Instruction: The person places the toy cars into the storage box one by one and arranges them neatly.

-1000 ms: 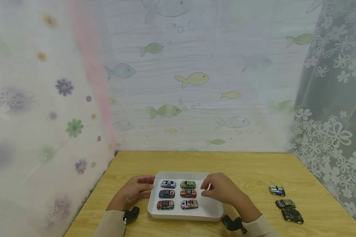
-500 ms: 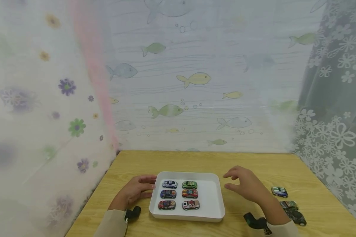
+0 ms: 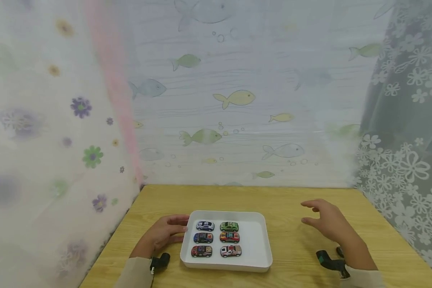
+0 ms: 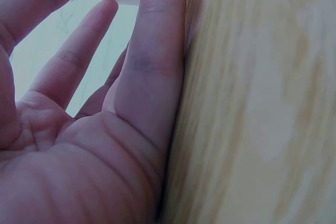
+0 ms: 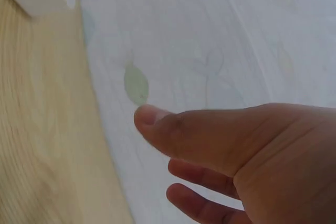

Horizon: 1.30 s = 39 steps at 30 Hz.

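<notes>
A white tray (image 3: pixel 253 240) lies on the table, with several toy cars in two columns in its left and middle parts. The left column has a white-and-blue car (image 3: pixel 205 226), a blue car (image 3: pixel 203 238) and a red-and-black car (image 3: pixel 201 251). Beside them are a green car (image 3: pixel 229 227), a red-and-yellow car (image 3: pixel 229 237) and a white-and-red car (image 3: pixel 231 251). My left hand (image 3: pixel 163 232) rests on the table, its extended fingertips at the tray's left wall. Right of the tray, my right hand (image 3: pixel 327 220) is raised over the table, fingers apart and holding nothing.
A sliver of a dark toy car (image 3: pixel 340 251) shows beside my right wrist; my forearm hides the other cars there. The wooden table (image 3: pixel 252 196) meets a fish-patterned curtain (image 3: pixel 237 140) at the back.
My right hand has moved from over the tray's right part out to the right, and its arm now covers the loose cars there. My left hand stays at the tray.
</notes>
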Available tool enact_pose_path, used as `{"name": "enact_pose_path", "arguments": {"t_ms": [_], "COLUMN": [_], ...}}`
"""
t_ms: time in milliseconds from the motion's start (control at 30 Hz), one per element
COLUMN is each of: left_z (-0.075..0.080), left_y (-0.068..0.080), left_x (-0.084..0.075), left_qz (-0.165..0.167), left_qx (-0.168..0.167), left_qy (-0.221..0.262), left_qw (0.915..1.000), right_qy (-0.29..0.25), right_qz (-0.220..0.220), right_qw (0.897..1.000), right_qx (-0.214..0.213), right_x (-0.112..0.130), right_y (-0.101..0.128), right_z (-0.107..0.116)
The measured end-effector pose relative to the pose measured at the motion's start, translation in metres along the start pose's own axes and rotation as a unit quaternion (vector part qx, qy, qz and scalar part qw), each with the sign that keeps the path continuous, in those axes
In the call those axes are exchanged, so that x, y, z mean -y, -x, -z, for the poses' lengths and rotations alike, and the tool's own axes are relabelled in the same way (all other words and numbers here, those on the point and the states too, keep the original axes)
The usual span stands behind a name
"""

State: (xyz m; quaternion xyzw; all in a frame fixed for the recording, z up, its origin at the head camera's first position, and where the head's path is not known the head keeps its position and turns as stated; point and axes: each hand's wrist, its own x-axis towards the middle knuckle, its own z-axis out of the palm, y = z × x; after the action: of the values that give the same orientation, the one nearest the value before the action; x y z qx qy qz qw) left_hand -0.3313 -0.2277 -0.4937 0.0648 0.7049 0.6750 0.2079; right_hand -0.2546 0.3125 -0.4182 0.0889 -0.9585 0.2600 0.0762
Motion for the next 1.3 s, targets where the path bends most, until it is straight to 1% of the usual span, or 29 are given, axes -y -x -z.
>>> {"name": "enact_pose_path", "arguments": {"t_ms": [200,433,567,800,900,1067,1167,1300], "left_z": [-0.001,-0.001,-0.001,0.000,0.000,0.002,0.002,0.003], "left_y": [-0.003,-0.004,-0.004,-0.002,-0.002,-0.001,0.000,0.001], "left_x": [0.000,0.002,0.002,0.001,0.001,0.000,0.001,0.001], "left_qz": [-0.004,0.002,-0.001,-0.003,-0.001,-0.001,-0.004,-0.005], "left_qx": [0.013,0.014,0.014,0.007,0.005,0.004,0.003,0.002], "left_qy": [-0.003,0.005,0.006,0.001,0.002,-0.002,-0.005,-0.006], "left_qw": [0.9999,0.9999,0.9999,1.0000,1.0000,1.0000,1.0000,1.0000], "right_qy": [0.014,0.036,0.035,0.016,0.017,0.009,0.000,0.003], "right_qz": [-0.038,-0.066,-0.093,-0.135,-0.142,-0.150,-0.155,-0.154], "right_qw": [0.999,0.997,0.994,0.987,0.985,0.983,0.983,0.983], "right_qx": [0.013,0.025,0.044,0.088,0.099,0.104,0.102,0.095], "right_x": [-0.028,-0.057,-0.069,-0.077,-0.080,-0.083,-0.083,-0.083], "right_y": [0.007,0.012,0.013,0.014,0.015,0.016,0.016,0.015], "right_z": [0.011,0.016,0.017,0.017,0.017,0.014,0.012,0.012]}}
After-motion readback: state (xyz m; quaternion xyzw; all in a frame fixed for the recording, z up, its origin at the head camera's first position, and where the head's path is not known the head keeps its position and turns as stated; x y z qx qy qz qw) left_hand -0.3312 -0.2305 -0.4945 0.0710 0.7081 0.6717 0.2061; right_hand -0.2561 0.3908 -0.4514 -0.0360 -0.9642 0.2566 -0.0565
